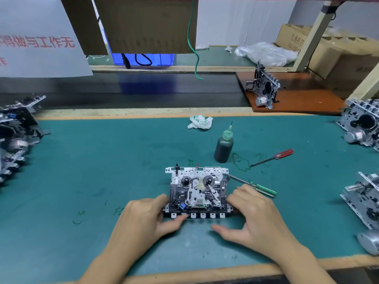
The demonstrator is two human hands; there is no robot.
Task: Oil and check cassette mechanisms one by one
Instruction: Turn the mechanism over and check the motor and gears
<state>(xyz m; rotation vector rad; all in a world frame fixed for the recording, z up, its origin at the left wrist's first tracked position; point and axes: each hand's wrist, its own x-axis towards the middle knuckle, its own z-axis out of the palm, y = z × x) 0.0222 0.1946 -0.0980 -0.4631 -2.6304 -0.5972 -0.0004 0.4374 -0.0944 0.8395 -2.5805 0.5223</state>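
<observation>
A cassette mechanism (198,189) lies flat on the green mat (102,160), its row of white keys toward me. My left hand (147,217) holds its left side, fingers curled at the edge and the thumb on a key near the left of the row. My right hand (252,216) holds the right side, fingers curled against the edge, thumb stretched out below the keys. Behind the mechanism stands a dark oil bottle (224,146) with a green needle cap.
A green-handled screwdriver (254,186) lies just right of the mechanism, a red-handled one (272,157) farther back. A crumpled tissue (200,122) sits behind. More mechanisms are piled at the left (16,130), the right (363,126) and on a brown board (264,87).
</observation>
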